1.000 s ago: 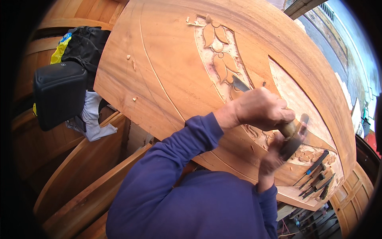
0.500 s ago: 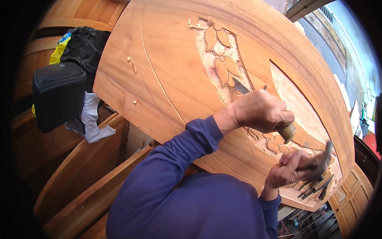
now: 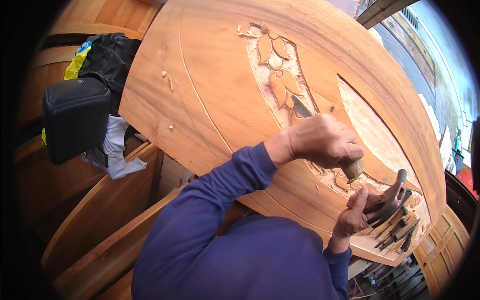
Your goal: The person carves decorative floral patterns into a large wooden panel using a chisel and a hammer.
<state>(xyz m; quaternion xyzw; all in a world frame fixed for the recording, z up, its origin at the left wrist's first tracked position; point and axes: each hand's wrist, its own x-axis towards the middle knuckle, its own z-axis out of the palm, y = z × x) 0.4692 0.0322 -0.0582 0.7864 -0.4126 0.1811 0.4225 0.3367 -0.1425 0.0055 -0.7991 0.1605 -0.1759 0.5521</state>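
Observation:
My left hand (image 3: 324, 141) is closed round a wood chisel (image 3: 301, 107), gripping its wooden handle, whose butt shows below my fingers. The metal blade points up and left and meets the carved leaf pattern (image 3: 280, 86) on a large wooden panel (image 3: 220, 95). My right hand (image 3: 352, 216) is shut on a hammer (image 3: 392, 197) with a dark metal head, which looks like a claw hammer; its handle is mostly hidden. The hammer is apart from the chisel, held over the panel's lower right part.
Several carving chisels (image 3: 400, 232) lie at the panel's lower right corner. Small wood shavings (image 3: 171, 126) rest on its left part. Beyond the left edge are a black case (image 3: 75, 120), dark cloth (image 3: 107, 60) and wooden panels (image 3: 100, 215).
My right hand has turned the hammer, and its head now sits slightly left of before. My left hand has shifted a little left and down, with the chisel tip in nearly the same place.

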